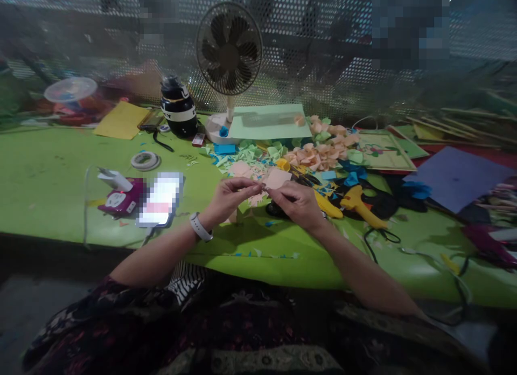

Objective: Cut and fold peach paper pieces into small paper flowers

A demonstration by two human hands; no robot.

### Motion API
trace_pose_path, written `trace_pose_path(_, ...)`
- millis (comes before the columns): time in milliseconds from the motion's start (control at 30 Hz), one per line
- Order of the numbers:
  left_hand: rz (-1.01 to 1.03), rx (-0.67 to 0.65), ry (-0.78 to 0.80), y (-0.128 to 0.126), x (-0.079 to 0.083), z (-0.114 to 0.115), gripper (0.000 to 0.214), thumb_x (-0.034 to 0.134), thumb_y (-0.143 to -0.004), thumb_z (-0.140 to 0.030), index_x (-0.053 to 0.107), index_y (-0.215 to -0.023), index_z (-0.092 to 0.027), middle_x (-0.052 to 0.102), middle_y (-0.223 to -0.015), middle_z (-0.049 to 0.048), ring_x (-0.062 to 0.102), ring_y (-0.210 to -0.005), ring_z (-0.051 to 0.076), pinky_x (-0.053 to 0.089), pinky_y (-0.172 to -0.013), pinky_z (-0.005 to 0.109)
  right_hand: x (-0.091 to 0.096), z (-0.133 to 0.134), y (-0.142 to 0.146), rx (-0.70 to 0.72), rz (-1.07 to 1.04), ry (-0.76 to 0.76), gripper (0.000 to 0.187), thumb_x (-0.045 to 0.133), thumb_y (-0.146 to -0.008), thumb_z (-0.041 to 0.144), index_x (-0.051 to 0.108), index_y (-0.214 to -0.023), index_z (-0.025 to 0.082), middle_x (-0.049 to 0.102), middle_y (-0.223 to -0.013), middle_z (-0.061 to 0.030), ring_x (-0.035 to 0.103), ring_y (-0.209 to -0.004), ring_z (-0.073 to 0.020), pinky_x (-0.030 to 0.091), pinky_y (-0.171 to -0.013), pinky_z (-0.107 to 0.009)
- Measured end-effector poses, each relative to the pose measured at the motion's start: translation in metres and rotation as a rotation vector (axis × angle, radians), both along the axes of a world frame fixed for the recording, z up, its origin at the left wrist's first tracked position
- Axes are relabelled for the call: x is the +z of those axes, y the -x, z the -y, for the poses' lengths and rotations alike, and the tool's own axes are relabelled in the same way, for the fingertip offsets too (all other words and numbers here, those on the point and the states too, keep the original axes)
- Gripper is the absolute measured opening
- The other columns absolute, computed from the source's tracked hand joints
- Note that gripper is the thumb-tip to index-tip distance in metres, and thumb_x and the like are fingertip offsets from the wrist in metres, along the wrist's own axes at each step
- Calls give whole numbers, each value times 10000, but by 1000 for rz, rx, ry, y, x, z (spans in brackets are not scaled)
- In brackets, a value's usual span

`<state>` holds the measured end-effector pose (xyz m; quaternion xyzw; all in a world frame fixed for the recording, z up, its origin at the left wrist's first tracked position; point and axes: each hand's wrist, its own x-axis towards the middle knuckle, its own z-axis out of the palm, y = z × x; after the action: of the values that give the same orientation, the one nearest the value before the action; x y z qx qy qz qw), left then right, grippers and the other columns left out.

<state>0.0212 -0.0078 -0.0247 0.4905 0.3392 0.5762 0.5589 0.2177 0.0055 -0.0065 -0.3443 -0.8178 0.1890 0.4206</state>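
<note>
Over the green table, my left hand and my right hand meet, both pinching a small pale pink piece of paper between fingertips. A white watch band sits on my left wrist. Just beyond the hands lie several folded peach paper flowers and light green paper scraps. A yellow glue gun lies right of my right hand.
A phone and a purple gadget lie left of my hands, a tape roll behind them. A desk fan and a helmet stand at the back. Coloured paper sheets crowd the right side.
</note>
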Motion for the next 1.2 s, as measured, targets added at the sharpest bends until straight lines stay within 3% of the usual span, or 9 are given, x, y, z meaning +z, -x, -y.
trace_pose_path(367, -20, -6, -14, -1, 3, 2, 239, 857, -689, -387, 777, -790, -186, 764, -796, 41, 704, -759, 152, 567, -814, 325, 4, 2, 1, 45, 47, 23, 483, 548, -944, 518, 668, -610, 191, 562, -565, -8, 531, -531, -119, 406, -526, -258)
trace_pose_path(633, -40, 7, -85, 0, 0, 1, 199, 844, -706, -385, 784, -792, -216, 754, -817, 35, 682, -786, 151, 556, -776, 311, 6, 3, 2, 99, 18, 154, 511, 553, -928, 529, 623, -557, 184, 571, -547, -9, 527, -516, -118, 408, -509, -252)
trace_pose_path(867, -56, 25, -139, 0, 1, 2, 155, 843, -710, -369, 789, -758, -232, 727, -777, 27, 661, -761, 146, 540, -746, 306, 8, 4, 0, 129, 21, 277, 487, 552, -921, 552, 682, -645, 173, 629, -596, -13, 546, -530, -112, 411, -494, -234)
trace_pose_path(1067, 54, 115, -117, -1, -2, 0, 154, 855, -702, -334, 754, -710, -218, 712, -757, -2, 658, -759, 127, 521, -777, 289, 1, 6, 5, 5, -24, -11, 258, 649, -898, 440, 727, -1002, 216, 738, -898, -61, 651, -746, -174, 521, -693, -302)
trace_pose_path(1200, 68, 111, -90, -2, -2, -1, 180, 855, -702, -347, 742, -713, -207, 715, -758, -3, 658, -765, 122, 521, -775, 282, -3, 4, 4, 34, 10, -139, 172, 607, -939, 353, 739, -965, 245, 732, -839, -55, 661, -772, -188, 528, -717, -318)
